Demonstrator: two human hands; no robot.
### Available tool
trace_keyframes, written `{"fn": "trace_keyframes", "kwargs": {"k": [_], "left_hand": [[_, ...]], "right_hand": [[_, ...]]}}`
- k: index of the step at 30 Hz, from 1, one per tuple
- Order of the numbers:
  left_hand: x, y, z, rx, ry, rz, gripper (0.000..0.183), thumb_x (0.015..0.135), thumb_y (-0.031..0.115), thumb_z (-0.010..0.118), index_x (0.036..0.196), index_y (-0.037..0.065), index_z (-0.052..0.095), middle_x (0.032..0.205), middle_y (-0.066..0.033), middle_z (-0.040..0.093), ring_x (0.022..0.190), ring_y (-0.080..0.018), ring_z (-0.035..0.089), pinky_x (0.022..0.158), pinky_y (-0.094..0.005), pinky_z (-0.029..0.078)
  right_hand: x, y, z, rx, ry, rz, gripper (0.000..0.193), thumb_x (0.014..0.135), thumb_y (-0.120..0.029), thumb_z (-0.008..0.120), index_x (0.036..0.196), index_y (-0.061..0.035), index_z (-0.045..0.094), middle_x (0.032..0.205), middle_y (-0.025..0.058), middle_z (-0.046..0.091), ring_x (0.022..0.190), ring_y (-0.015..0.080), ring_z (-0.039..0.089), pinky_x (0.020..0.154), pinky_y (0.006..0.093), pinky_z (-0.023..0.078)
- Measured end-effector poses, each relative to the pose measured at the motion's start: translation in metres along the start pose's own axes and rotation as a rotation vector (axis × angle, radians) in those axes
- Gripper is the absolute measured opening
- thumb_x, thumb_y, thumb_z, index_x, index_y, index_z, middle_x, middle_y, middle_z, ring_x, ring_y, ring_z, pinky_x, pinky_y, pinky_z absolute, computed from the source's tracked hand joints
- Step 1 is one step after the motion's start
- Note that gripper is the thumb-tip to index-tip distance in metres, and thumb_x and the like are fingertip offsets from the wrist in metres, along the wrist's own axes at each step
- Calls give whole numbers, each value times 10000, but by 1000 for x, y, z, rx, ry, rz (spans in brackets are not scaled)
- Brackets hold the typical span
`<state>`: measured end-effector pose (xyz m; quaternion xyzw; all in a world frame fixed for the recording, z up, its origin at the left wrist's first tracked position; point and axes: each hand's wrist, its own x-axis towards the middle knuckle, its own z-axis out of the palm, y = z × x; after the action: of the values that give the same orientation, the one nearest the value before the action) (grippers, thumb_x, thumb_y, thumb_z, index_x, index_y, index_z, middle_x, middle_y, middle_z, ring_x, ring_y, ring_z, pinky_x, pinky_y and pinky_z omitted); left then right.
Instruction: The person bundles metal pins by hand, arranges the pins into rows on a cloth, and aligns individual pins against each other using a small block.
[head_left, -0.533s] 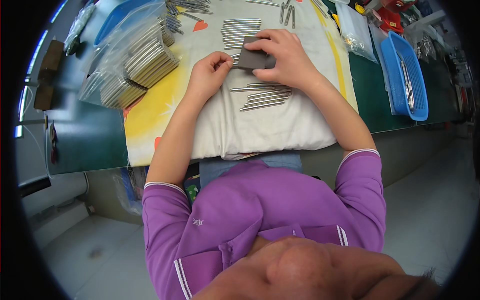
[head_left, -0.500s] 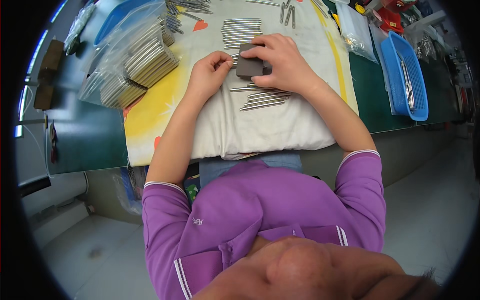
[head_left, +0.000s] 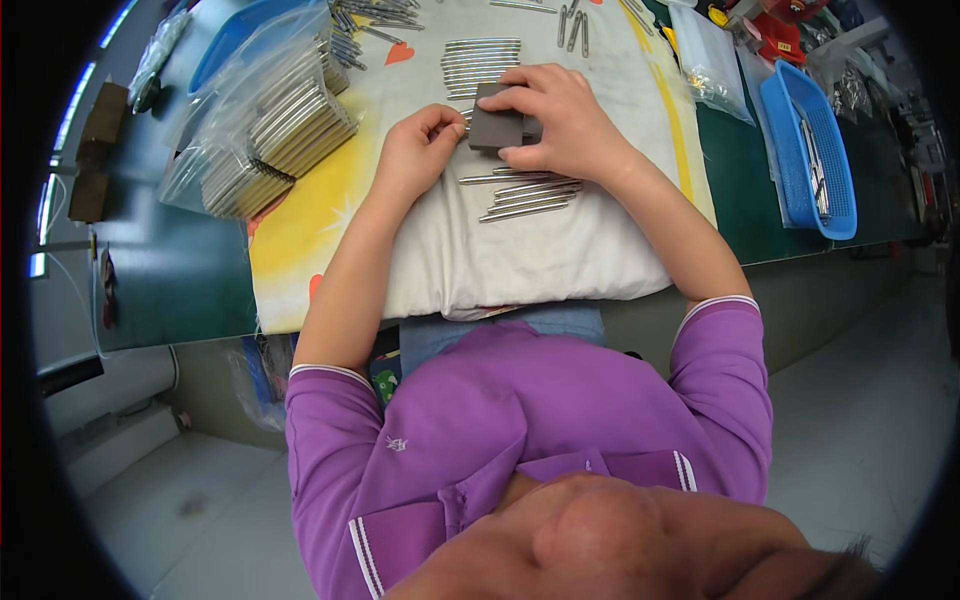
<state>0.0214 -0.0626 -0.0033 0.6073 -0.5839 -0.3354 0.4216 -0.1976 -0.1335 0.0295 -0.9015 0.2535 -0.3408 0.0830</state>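
My right hand (head_left: 565, 118) grips a dark grey-brown rectangular block (head_left: 494, 122), fingers over its far side and thumb at its near corner. To its left, the fingertips of my left hand (head_left: 424, 148) pinch the end of a thin metal rod (head_left: 467, 115), beside the block's left edge. The rest of that rod is hidden by the block and fingers. Nearer to me lie several loose shiny metal rods (head_left: 530, 200) on a white cloth (head_left: 470, 260). A neat row of similar rods (head_left: 482, 62) sits just beyond the block.
Clear plastic bags of bundled rods (head_left: 290, 130) lie on the left, near a blue tray (head_left: 225, 45). More loose rods (head_left: 375, 14) are scattered at the far side. A blue basket (head_left: 845, 190) with metal pieces stands right, beside a plastic bag of small parts (head_left: 715, 80).
The block and my right hand have shifted very slightly away from me and to the left. My left hand stays almost in place, with its pinch unchanged.
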Motion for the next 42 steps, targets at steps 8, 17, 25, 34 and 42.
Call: {"fn": "trace_keyframes", "kwargs": {"k": [8, 17, 25, 34, 42], "left_hand": [[1, 1, 1, 13, -5, -4, 114, 896, 106, 640, 967, 24, 673, 757, -3, 637, 682, -70, 520, 655, -241, 452], [1, 2, 1, 17, 0, 5, 128, 890, 113, 650, 974, 19, 673, 756, -15, 640, 678, -73, 519, 659, -243, 456], [-2, 4, 0, 38, -5, -4, 133, 889, 119, 655, 975, 20, 679, 761, -17, 650, 677, -81, 529, 662, -247, 464], [0, 8, 1, 29, -11, -1, 107, 914, 109, 645, 974, 23, 666, 753, 34, 597, 692, -47, 489, 641, -216, 414], [-2, 5, 0, 51, -23, -8, 107, 915, 106, 646, 979, 22, 661, 761, 35, 598, 698, -49, 489, 651, -218, 417]], "right_hand": [[0, 2, -3, 28, -44, -3, 500, 642, -227, 765, 1133, -177, 685, 1226, 67, 580, 1182, 270, 513, 1008, 421, 371], [-1, 4, -1, -14, -53, -6, 510, 644, -227, 765, 1143, -168, 677, 1253, 73, 575, 1196, 269, 503, 1017, 423, 364], [3, 3, -4, -46, -53, -14, 510, 636, -211, 775, 1135, -173, 680, 1234, 71, 581, 1169, 274, 518, 1001, 426, 379], [8, 9, -2, -156, 21, 29, 513, 629, -216, 776, 1131, -176, 679, 1239, 70, 587, 1189, 267, 518, 1024, 416, 362], [9, 13, -3, -146, 9, 79, 510, 635, -210, 769, 1135, -179, 674, 1236, 54, 587, 1194, 255, 515, 1027, 416, 368]]}}
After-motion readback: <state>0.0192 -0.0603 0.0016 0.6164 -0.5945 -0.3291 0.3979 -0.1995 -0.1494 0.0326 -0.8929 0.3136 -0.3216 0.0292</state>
